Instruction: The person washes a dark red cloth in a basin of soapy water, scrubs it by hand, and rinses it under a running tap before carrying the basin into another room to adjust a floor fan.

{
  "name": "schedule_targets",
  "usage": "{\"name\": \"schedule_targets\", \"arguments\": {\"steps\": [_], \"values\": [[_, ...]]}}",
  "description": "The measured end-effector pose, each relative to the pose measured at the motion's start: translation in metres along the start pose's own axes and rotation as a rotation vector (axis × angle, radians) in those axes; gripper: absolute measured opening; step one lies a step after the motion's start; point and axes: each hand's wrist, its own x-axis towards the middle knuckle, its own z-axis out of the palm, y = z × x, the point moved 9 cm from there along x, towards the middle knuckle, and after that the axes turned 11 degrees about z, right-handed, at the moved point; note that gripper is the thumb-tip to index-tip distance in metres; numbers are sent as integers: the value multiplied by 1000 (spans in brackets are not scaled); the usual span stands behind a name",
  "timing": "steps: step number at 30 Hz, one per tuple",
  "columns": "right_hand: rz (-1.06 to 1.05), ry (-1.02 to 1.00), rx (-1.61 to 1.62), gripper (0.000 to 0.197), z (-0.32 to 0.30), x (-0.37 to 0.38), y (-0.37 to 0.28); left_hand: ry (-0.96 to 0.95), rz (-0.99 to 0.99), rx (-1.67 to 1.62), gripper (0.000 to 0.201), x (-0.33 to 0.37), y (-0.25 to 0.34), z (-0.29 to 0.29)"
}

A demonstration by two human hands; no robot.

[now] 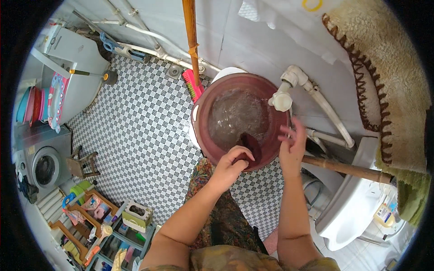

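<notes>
A large maroon basin (205, 135) with white handles holds rippling water (237, 117). From the wall, a white tap (282, 100) reaches over its right side, and the water below it is stirred up. My left hand (235, 162) is closed on a dark maroon cloth (251, 143) at the near rim, part of it hanging toward the water. The cloth's full shape is hidden by my fingers. My right hand (293, 144) is raised by the right rim, below the tap, its fingers apart and slightly blurred, with nothing in them.
A wooden pole (191, 40) stands behind the basin beside a pink brush (190, 83). Another pole (348, 168) runs toward a white sink (348, 217) at right. A fleecy blanket (389, 58) hangs above. Left are a washing machine (44, 168), a small stool (83, 163) and shelves.
</notes>
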Motion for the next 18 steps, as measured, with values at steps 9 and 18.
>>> {"name": "schedule_targets", "arguments": {"steps": [9,18], "values": [[38,-419,41,78,70,-39,79,-128,-99,-460,13,8,1,22],[468,-500,164,56,63,-19,106,376,-179,-528,22,33,-53,-80]]}}
